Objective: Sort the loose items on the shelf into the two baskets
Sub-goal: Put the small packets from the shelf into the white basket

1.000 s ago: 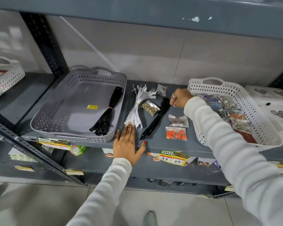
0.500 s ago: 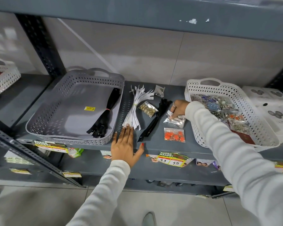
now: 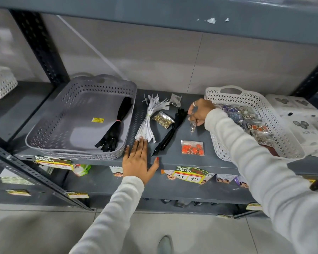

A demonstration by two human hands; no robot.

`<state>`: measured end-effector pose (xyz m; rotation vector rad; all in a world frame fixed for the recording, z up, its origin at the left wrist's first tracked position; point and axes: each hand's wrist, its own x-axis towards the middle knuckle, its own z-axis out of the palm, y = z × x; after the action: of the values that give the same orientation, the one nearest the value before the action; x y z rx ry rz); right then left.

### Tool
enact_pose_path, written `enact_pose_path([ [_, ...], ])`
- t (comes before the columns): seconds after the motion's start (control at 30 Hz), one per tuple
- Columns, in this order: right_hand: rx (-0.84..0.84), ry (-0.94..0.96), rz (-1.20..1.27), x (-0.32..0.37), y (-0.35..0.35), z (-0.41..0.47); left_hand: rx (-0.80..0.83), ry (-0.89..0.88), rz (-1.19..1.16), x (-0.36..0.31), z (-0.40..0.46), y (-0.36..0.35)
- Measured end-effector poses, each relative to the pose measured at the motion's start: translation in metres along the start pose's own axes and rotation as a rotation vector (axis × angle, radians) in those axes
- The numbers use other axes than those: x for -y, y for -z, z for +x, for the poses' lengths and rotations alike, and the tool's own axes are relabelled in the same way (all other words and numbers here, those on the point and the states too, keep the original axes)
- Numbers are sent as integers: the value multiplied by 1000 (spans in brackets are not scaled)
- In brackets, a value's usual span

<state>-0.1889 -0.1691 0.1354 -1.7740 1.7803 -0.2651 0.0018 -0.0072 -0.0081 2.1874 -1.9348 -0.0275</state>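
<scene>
Painted metal, perforated plastic, glossy packets

The shelf (image 3: 189, 160) is matt grey painted metal. At 9 o'clock the grey basket (image 3: 50, 125) is smooth perforated plastic; at 3 o'clock the white basket (image 3: 226, 143) is the same. The orange bead packet (image 3: 192, 147) and gold stud packet (image 3: 162, 119) are glossy clear film. The white zipper bundle (image 3: 149, 118) looks like matt cloth. The sleeves (image 3: 117, 208) are soft ribbed knit.
</scene>
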Motion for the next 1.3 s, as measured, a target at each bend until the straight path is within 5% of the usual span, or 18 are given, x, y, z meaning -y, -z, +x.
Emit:
enact_pose_path([
  [0.47,254,-161,464,-15,-1,-4,0,0,33,2,1,-4],
  [0.7,117,-131,150,-22,-7,2,-9,6,28,1,0,-3],
  [0.8,-82,-29,-167,-20,-10,5,-7,7,31,1,1,-3],
  [0.93,-54,12,-424,-24,-21,4,-2,12,40,1,1,-4],
  [1.13,-170,64,-488,-29,-31,7,-1,14,36,0,0,-3],
  [1.3,-83,38,-177,2,-24,22,6,16,33,0,0,-2],
])
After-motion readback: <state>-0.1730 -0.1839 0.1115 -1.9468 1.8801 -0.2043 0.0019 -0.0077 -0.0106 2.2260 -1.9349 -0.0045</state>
